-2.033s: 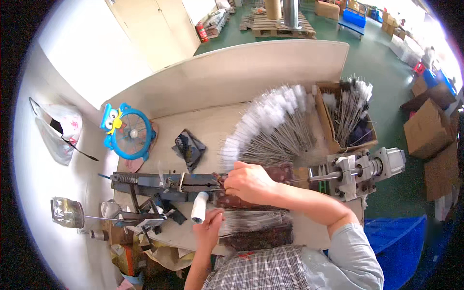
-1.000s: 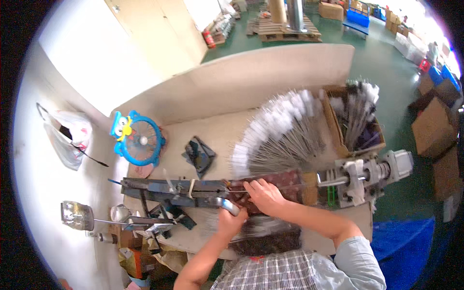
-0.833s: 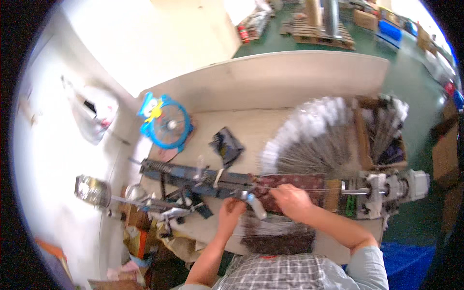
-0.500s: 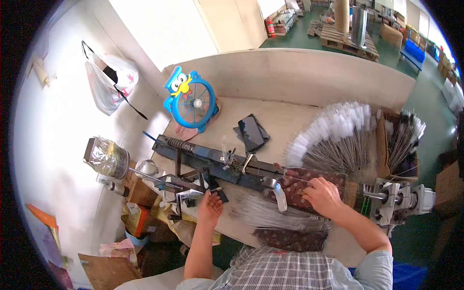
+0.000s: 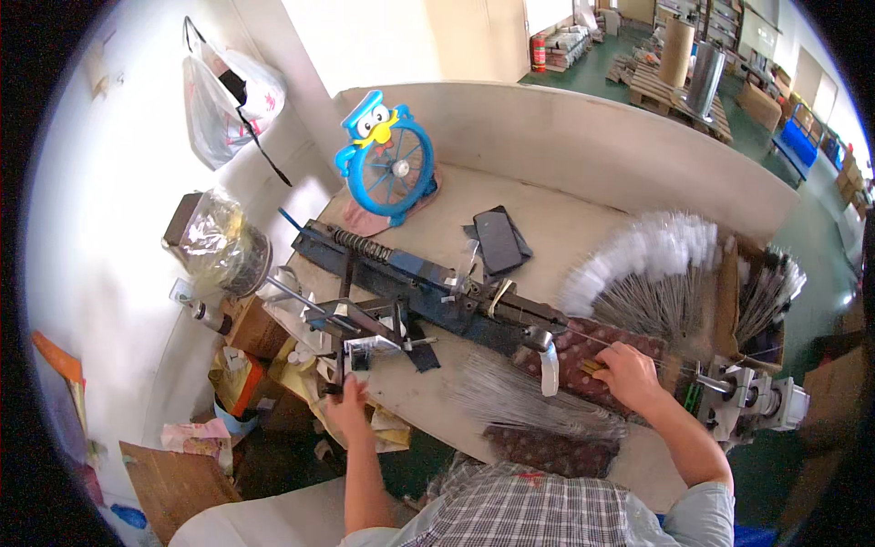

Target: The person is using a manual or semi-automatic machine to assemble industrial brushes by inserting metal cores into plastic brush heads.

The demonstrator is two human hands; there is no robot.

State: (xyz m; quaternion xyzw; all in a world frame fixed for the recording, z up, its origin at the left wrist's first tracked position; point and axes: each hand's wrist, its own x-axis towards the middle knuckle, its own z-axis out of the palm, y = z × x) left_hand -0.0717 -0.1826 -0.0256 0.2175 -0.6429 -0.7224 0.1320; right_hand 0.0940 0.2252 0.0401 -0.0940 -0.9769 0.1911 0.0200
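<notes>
My left hand (image 5: 348, 403), slightly blurred, is closed at the lower end of a dark lever (image 5: 339, 363) on the bench-mounted metal jig (image 5: 365, 324). My right hand (image 5: 631, 376) is closed over the brown spotted cloth (image 5: 579, 351), pinching a thin wire (image 5: 591, 338) that runs from the jig's right end. Something yellow shows at its fingertips; I cannot make out what it is. Between the hands, a handle wrapped in whitish material (image 5: 549, 369) sticks out from the jig. Loose thin wires (image 5: 519, 401) lie spread on the bench's near side.
White-tipped wire brushes (image 5: 652, 264) fan out at the right, beside a cardboard box (image 5: 726, 296) of more brushes. A metal spindle unit (image 5: 752, 392) stands at the bench's right end. A phone (image 5: 497, 242) and a blue cartoon fan (image 5: 392, 169) are farther back.
My left hand has moved left and down, from open beside the jig's frame to the lever's lower end. My right hand stays at the wire. The whole view has shifted slightly.
</notes>
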